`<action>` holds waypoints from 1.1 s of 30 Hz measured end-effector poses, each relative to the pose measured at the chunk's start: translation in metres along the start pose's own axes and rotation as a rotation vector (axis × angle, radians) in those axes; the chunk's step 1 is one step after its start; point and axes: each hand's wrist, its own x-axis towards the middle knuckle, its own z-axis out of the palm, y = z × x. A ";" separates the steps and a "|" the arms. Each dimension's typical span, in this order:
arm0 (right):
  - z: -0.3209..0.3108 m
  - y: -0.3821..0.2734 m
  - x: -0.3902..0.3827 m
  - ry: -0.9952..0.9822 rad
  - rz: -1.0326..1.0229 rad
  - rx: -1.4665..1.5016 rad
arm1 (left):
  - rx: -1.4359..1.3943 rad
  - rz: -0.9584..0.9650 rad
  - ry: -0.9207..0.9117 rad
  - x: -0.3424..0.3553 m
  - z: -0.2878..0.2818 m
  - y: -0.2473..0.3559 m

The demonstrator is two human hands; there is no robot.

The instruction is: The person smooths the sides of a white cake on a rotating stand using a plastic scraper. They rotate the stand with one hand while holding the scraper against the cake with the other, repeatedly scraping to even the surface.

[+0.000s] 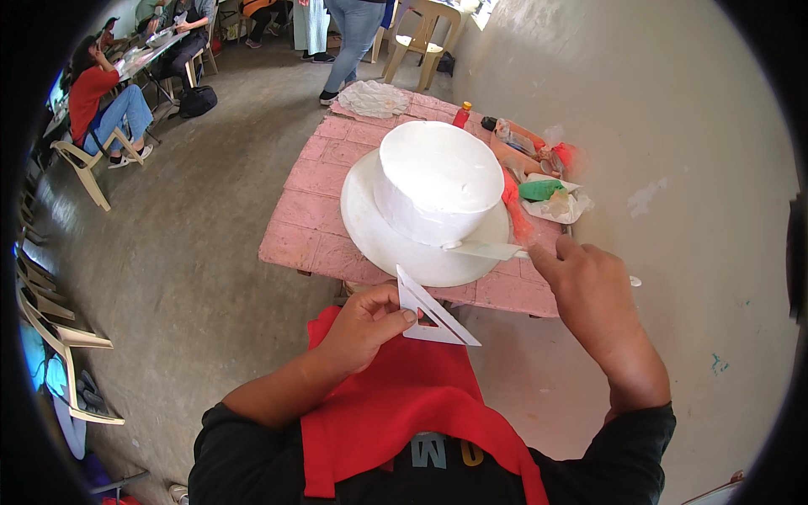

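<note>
A round white frosted cake (438, 178) stands on a white turntable plate (379, 240) on a small pink-covered table (311, 202). My right hand (589, 286) grips a spatula (486, 249) whose flat blade lies against the cake's lower near side. My left hand (364, 324) holds a white triangular scraper (429, 313) just below the table's near edge, apart from the cake. A red apron covers my front.
Piping bags (522, 202) with orange, red and green filling, a small bottle (461, 114) and a crumpled white cloth (373, 98) lie along the table's far and right sides. A wall rises close on the right. Other people sit or stand at tables and plastic chairs far left.
</note>
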 end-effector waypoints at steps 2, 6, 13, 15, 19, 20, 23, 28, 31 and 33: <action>0.000 0.002 0.000 -0.006 0.007 -0.017 | 0.015 -0.007 0.001 0.000 -0.002 0.000; 0.001 0.010 0.001 -0.009 -0.031 -0.074 | 0.021 -0.021 0.008 0.000 -0.001 0.001; 0.008 0.021 0.009 -0.010 0.009 -0.103 | -0.051 -0.028 0.050 0.000 0.007 0.006; 0.010 0.026 0.013 0.019 -0.026 -0.121 | -0.031 -0.037 0.053 0.000 0.007 0.008; 0.009 0.032 0.021 0.008 -0.015 -0.145 | 0.019 -0.037 0.049 -0.002 0.007 0.011; 0.008 0.032 0.024 0.005 -0.015 -0.146 | 0.016 -0.036 0.050 -0.001 0.006 0.010; 0.006 0.034 0.031 0.035 -0.046 -0.150 | 0.004 -0.035 0.055 -0.001 0.007 0.008; 0.009 0.041 0.040 0.048 -0.098 -0.191 | 0.011 -0.038 0.045 0.000 0.006 0.009; 0.006 0.041 0.046 0.052 -0.106 -0.210 | 0.011 -0.046 0.052 -0.001 0.007 0.011; 0.008 0.043 0.049 0.074 -0.114 -0.210 | 0.013 -0.053 0.062 -0.001 0.007 0.009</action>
